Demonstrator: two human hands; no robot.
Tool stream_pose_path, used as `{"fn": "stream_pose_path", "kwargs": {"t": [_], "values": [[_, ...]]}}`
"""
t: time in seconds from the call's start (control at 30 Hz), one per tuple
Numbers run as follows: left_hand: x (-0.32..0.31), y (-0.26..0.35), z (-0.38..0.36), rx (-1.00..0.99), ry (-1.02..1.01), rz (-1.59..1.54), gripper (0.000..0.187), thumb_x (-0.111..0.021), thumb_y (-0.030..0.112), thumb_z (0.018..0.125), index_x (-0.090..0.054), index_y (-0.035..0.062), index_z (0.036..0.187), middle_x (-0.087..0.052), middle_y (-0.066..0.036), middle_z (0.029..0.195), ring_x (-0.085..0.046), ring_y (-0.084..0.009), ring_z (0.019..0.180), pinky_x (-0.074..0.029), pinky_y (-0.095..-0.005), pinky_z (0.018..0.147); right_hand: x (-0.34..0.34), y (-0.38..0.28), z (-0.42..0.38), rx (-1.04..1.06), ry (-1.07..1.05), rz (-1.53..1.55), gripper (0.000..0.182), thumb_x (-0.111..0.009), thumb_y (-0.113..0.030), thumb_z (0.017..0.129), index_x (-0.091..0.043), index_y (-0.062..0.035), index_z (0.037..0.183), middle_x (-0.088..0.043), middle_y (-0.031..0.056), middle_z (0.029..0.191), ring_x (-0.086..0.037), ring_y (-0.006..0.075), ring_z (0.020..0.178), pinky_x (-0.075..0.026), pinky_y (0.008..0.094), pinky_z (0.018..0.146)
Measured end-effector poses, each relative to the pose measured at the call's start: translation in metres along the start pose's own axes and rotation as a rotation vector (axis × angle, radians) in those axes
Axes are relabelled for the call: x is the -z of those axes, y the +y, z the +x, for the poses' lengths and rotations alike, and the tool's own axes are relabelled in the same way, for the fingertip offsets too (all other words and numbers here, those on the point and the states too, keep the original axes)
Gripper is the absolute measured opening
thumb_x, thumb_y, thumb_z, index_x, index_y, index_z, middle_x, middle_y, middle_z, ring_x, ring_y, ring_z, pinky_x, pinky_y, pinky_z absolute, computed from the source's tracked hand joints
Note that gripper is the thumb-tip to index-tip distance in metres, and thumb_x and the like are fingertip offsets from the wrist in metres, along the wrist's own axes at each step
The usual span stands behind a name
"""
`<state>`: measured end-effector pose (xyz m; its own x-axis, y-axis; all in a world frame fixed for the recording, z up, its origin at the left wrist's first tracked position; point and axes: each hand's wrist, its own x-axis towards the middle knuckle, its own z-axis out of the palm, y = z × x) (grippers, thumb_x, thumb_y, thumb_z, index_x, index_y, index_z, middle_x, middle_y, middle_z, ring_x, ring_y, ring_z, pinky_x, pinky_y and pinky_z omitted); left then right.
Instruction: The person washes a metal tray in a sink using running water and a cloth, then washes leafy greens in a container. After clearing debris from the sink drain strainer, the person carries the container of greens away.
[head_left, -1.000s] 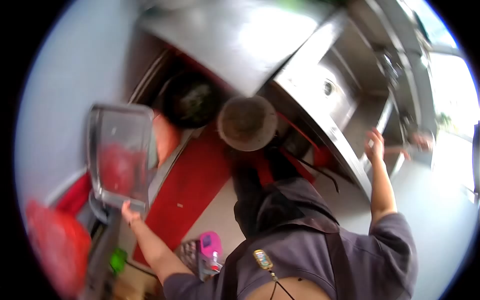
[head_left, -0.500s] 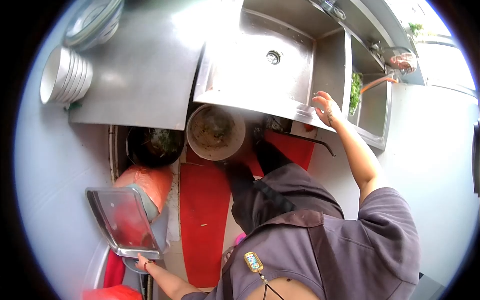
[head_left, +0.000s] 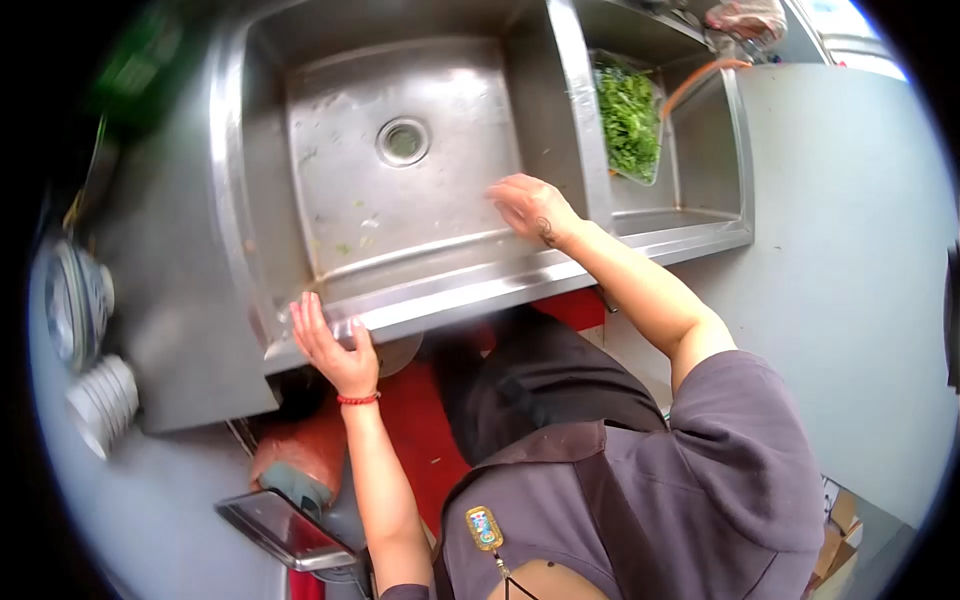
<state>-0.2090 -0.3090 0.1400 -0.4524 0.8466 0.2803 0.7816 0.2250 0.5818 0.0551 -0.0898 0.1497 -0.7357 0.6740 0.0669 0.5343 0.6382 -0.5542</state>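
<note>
My left hand (head_left: 340,352) at the sink rim (head_left: 450,299) and right hand (head_left: 540,212) over the basin (head_left: 440,195), fingers released, work best held loose

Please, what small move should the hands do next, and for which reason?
Probably the right hand should reach toward the small green scraps in the large basin and gather them: it is over that basin, and nothing shows in its fingers.
</note>
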Motion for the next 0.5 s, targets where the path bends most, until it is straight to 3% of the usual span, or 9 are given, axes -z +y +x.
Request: {"fn": "stream_pose_path", "kwargs": {"t": [0.03,0.1,0.17,0.27,0.33,0.37,0.43,0.5], "values": [[-0.008,0.016,0.007,0.084,-0.078,0.304,0.057,-0.057,0.022,0.076,-0.044,0.0071,0.129,-0.047,-0.008,0.131,-0.038,-0.0286,0.126,-0.022,-0.0457,0.104,0.012,0.008,0.001,0.052,0.1,0.017,0.023,-0.058,-0.002,0.074,-0.062,-0.0075,0.097,-0.061,0.0113,0.094,-0.058,0.0302,0.091,-0.049,0.0367,0.079],[-0.019,0.012,0.006,0.098,-0.001,0.426,0.053,-0.051,0.031,0.078,-0.048,0.0088,0.126,-0.05,-0.004,0.128,-0.04,-0.0244,0.125,-0.021,-0.044,0.101,0.042,0.038,-0.005,-0.028,0.315,-0.085,0.031,-0.057,0.002,0.072,-0.061,-0.0081,0.101,-0.06,0.0128,0.099,-0.057,0.0305,0.096,-0.048,0.0371,0.082],[-0.017,0.004,0.002,0.057,-0.008,0.461,0.051,-0.049,0.029,0.076,-0.051,0.0095,0.123,-0.053,-0.003,0.126,-0.042,-0.0255,0.123,-0.023,-0.0433,0.099,0.067,0.086,-0.02,-0.148,0.509,-0.158,0.038,-0.055,0.003,0.071,-0.059,-0.009,0.107,-0.058,0.0127,0.106,-0.055,0.0313,0.101,-0.046,0.038,0.086],[-0.014,0.0,0.003,0.073,-0.058,0.48,0.05,-0.048,0.027,0.075,-0.052,0.0121,0.123,-0.053,-0.002,0.125,-0.041,-0.0262,0.122,-0.024,-0.0447,0.098,0.08,0.162,-0.076,-0.503,0.653,-0.307,0.048,-0.057,-0.001,0.068,-0.05,-0.0053,0.116,-0.05,0.0182,0.113,-0.048,0.035,0.105,-0.04,0.0397,0.093],[-0.015,0.001,0.004,0.06,-0.092,0.512,0.05,-0.048,0.027,0.075,-0.052,0.0127,0.123,-0.053,-0.002,0.125,-0.042,-0.0257,0.122,-0.024,-0.0447,0.098,0.069,0.21,-0.126,-0.946,0.822,-0.181,0.048,-0.06,-0.006,0.068,-0.05,-0.0054,0.115,-0.044,0.0192,0.116,-0.051,0.033,0.101,-0.042,0.0385,0.088],[-0.014,0.0,0.003,0.068,-0.109,0.537,0.05,-0.048,0.027,0.075,-0.052,0.0133,0.123,-0.053,-0.002,0.125,-0.042,-0.0253,0.122,-0.025,-0.0448,0.098,0.074,0.205,-0.142,-1.083,0.863,-0.09,0.038,-0.058,-0.007,0.071,-0.057,-0.0078,0.108,-0.052,0.0148,0.105,-0.055,0.0276,0.095,-0.045,0.0353,0.083],[-0.012,-0.004,-0.002,0.048,-0.128,0.553,0.051,-0.048,0.026,0.074,-0.052,0.0137,0.123,-0.053,-0.001,0.125,-0.042,-0.0246,0.122,-0.025,-0.0449,0.098,0.082,0.193,-0.174,-1.136,0.729,-0.138,0.022,-0.059,-0.008,0.072,-0.064,-0.0096,0.094,-0.06,0.0101,0.087,-0.06,0.023,0.083,-0.048,0.0332,0.076],[-0.018,-0.003,0.001,0.046,-0.114,0.547,0.051,-0.049,0.026,0.074,-0.052,0.0141,0.123,-0.053,-0.001,0.125,-0.042,-0.0239,0.122,-0.025,-0.045,0.098,0.089,0.174,-0.191,-1.132,0.718,-0.104,0.017,-0.059,-0.009,0.073,-0.066,-0.0096,0.089,-0.062,0.009,0.081,-0.061,0.0231,0.079,-0.049,0.0333,0.074]]}}
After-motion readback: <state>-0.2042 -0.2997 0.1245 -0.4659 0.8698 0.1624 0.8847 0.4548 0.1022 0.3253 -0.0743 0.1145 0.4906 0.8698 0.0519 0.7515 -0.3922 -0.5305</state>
